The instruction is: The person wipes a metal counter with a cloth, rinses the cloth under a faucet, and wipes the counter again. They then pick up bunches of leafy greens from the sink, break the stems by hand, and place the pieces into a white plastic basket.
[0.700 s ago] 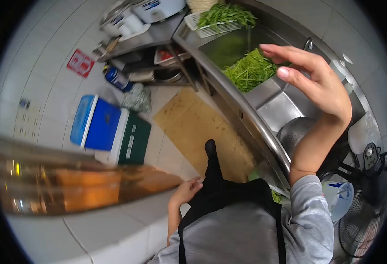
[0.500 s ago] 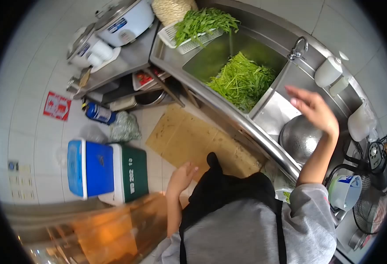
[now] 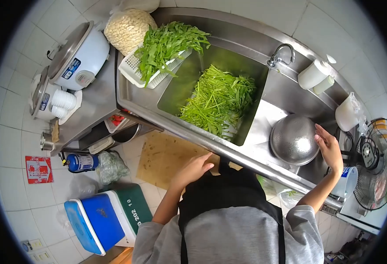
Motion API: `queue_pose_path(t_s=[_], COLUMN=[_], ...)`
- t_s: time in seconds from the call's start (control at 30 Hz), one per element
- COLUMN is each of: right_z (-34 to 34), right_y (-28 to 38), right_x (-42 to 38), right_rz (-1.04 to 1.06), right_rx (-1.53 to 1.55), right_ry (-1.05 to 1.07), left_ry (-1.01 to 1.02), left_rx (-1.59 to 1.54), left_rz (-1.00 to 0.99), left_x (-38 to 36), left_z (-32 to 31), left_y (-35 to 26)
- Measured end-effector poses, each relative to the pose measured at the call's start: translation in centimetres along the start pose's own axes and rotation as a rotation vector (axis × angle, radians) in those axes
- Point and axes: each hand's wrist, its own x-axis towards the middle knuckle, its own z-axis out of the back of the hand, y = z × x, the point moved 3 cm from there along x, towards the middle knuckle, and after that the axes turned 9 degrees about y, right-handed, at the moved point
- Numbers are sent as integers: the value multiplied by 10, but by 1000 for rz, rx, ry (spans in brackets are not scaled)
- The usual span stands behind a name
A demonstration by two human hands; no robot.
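Observation:
At the right rim of an upturned steel bowl [image 3: 294,138], my right hand [image 3: 328,147] has its fingers stretched out, with the fingertips at or very near the metal. The bowl rests dome up on the steel surface right of the sink basin. My left hand [image 3: 194,168] is empty, fingers extended and thumb apart, close to the sink's front edge [image 3: 242,162]. Leafy green stems [image 3: 220,101] fill much of the sink basin [image 3: 169,99]. More leafy greens [image 3: 169,46] lie in a white plastic basket [image 3: 129,72] on the left ledge.
A faucet [image 3: 281,55] rises behind the sink, with a white pump bottle [image 3: 313,75] to its right. A fan [image 3: 374,163] stands far right. Rice cookers [image 3: 81,55] occupy the left counter. Blue [image 3: 98,220] and green [image 3: 131,204] coolers sit on the floor.
My right hand has come down from above the bowl to its right rim. My left hand has moved up toward the sink's front edge. The view has turned and shifted closer to the sink.

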Motion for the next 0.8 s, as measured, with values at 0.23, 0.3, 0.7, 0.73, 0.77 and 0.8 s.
queue_pose_path(t_s=[0.23, 0.3, 0.7, 0.73, 0.77, 0.8], right_z=[0, 1, -3, -11, -15, -21], right_y=[-45, -43, -65, -74, -71, -67], right_x=[54, 61, -15, -36, -52, -66], right_rz=[-7, 4, -310, -352, -477, -608], right_rx=[22, -6, -82, -106, -71, -22], right_ry=[-43, -64, -282, -330, -309, -290], left_ry=[167, 111, 336, 355, 388, 417], left_rx=[-178, -204, -272, -281, -314, -290], left_rz=[96, 73, -99, -122, -120, -140], left_x=[32, 37, 161, 171, 180, 188], left_z=[11, 18, 57, 55, 55, 53], left_y=[-19, -13, -53, -51, -54, -54])
